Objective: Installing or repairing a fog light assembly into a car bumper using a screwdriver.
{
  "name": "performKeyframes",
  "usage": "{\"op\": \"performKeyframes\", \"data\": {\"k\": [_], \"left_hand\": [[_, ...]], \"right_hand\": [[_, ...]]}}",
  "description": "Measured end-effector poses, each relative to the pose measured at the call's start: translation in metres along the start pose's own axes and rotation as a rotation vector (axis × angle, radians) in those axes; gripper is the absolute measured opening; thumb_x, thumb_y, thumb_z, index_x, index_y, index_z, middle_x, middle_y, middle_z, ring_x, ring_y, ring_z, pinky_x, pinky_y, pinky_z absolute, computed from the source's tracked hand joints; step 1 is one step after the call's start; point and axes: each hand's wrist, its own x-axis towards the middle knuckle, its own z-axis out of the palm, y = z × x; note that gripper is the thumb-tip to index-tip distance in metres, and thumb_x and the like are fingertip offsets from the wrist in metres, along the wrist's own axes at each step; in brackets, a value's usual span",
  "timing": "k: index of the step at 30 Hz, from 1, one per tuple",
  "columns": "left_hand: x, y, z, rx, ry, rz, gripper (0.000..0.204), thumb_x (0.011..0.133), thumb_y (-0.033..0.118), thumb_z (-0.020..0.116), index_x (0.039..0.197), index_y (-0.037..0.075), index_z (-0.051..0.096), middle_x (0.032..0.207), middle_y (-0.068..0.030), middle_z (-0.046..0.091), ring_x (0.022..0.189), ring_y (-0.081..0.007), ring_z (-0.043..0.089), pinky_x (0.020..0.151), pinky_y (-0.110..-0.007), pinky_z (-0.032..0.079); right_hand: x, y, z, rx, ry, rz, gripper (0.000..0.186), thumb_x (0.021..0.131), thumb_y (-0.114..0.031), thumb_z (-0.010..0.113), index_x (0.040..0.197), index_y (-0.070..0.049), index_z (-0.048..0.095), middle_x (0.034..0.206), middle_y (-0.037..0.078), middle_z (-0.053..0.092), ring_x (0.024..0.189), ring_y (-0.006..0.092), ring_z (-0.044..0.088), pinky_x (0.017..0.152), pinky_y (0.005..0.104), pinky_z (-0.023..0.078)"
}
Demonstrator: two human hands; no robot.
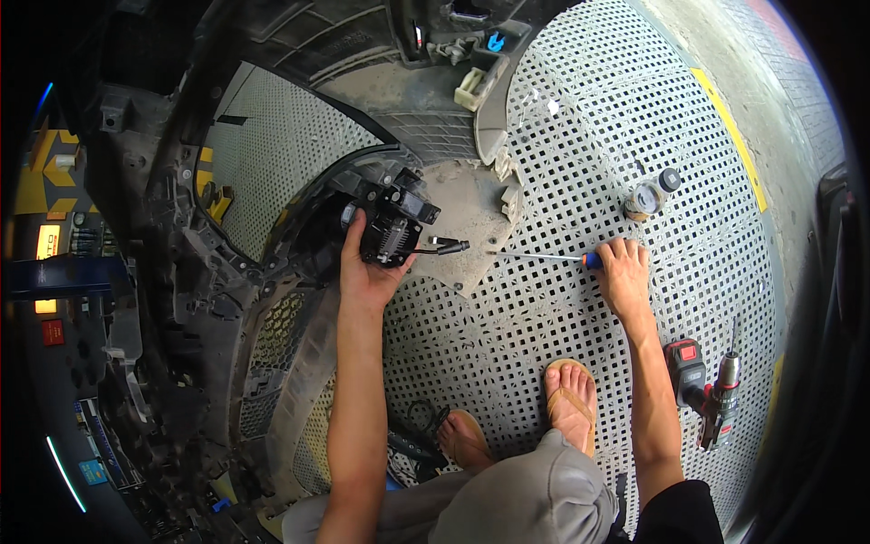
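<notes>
Grey trousers (521,490) over a bent knee fill the bottom centre of the frame, with a forearm reaching up on either side. Just left of the frame's centre, the left hand (367,276) grips a black finned unit (396,231), thumb on its left side and fingers below. Level with it, right of centre, the right hand (625,276) has its fingers closed around the blue handle of a screwdriver (591,260) (whether the tool also rests on the floor, I cannot tell). Its long axis runs almost level across the frame, with the tip leftward, so the unit lies straight out along the shaft, apart from the tip. Between the two, a short cable ending in a black connector (449,247) sticks out rightward from the unit, over the dusty panel (462,204). The left hand is the nearer one to both unit and connector; a cordless drill (707,394) lies at lower right.
</notes>
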Motion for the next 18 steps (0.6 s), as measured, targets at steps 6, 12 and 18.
{"op": "performKeyframes", "data": {"k": [6,12,18], "left_hand": [[-0.003,-0.003,0.004,-0.103,-0.065,0.024,0.053,0.094,0.047,0.076,0.129,0.008,0.065,0.123,-0.0108,0.07,0.113,-0.0289,0.069,0.101,-0.052,0.055],[0.004,-0.006,0.002,-0.111,-0.044,0.052,0.047,0.095,0.041,0.076,0.127,0.007,0.067,0.123,-0.0109,0.071,0.113,-0.0284,0.069,0.102,-0.052,0.055],[0.002,-0.007,0.002,-0.098,-0.019,0.062,0.046,0.095,0.039,0.076,0.126,0.007,0.066,0.121,-0.0112,0.072,0.11,-0.0286,0.07,0.101,-0.052,0.057]], "right_hand": [[-0.061,-0.023,-0.064,0.435,-0.026,0.098,0.037,0.087,-0.028,0.081,0.116,-0.007,0.069,0.093,0.012,0.071,0.08,0.0331,0.07,0.072,0.0423,0.055],[-0.047,-0.08,-0.086,0.872,-0.029,0.029,0.041,0.092,-0.018,0.072,0.128,0.002,0.069,0.097,0.022,0.073,0.083,0.0351,0.071,0.079,0.0413,0.055],[-0.008,-0.123,-0.091,1.022,-0.109,0.024,0.042,0.094,-0.015,0.068,0.132,0.005,0.066,0.101,0.025,0.074,0.083,0.0363,0.071,0.079,0.0414,0.055]]}}
